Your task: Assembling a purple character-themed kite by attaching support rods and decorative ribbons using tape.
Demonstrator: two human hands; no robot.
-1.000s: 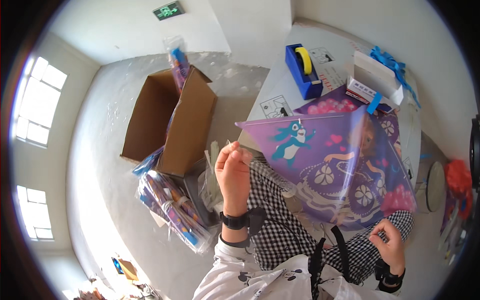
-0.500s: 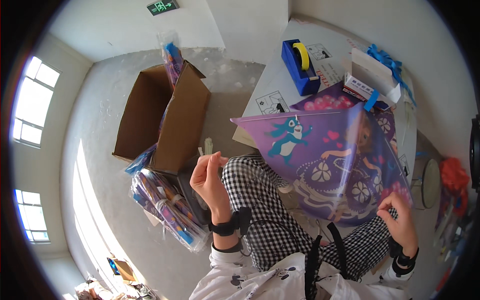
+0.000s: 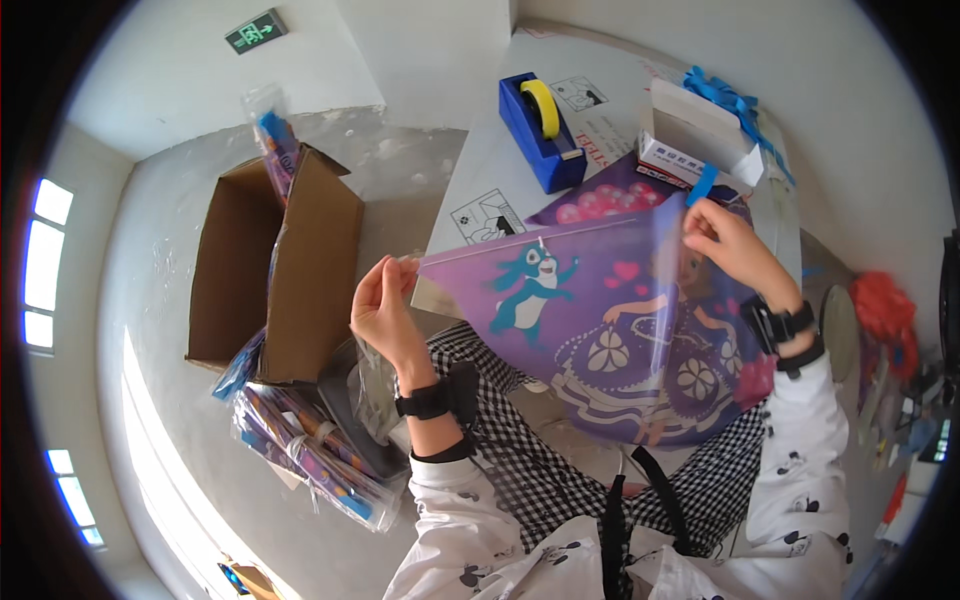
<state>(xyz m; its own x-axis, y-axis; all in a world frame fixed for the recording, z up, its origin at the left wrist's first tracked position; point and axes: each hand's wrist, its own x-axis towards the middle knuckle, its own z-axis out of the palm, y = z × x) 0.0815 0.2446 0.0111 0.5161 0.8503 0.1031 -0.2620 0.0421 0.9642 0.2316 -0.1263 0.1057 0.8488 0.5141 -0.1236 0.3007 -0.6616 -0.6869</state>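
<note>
A purple kite (image 3: 600,340), printed with a teal rabbit and a figure in a wide dress, spreads over my lap, a thin pale rod along its upper edge. My left hand (image 3: 388,308) is at the kite's left tip, thumb and fingers pinched on a small whitish piece too small to name. My right hand (image 3: 735,250) closes on the kite's upper edge, just below a blue strip (image 3: 703,185) hanging from an open white box (image 3: 690,150). A second purple kite (image 3: 590,200) with pink balls printed on it lies partly under the first.
On the table (image 3: 465,170) stands a blue tape dispenser (image 3: 545,150) with a yellow core; blue ribbon (image 3: 725,95) lies behind the box. To the left are an open carton (image 3: 310,270), bagged kites (image 3: 310,450) and a grey bin (image 3: 350,400). A red bag (image 3: 885,305) is at far right.
My right hand has risen from the kite's lower right side to its upper edge. The left hand has come to the left tip. The view has shifted slightly.
</note>
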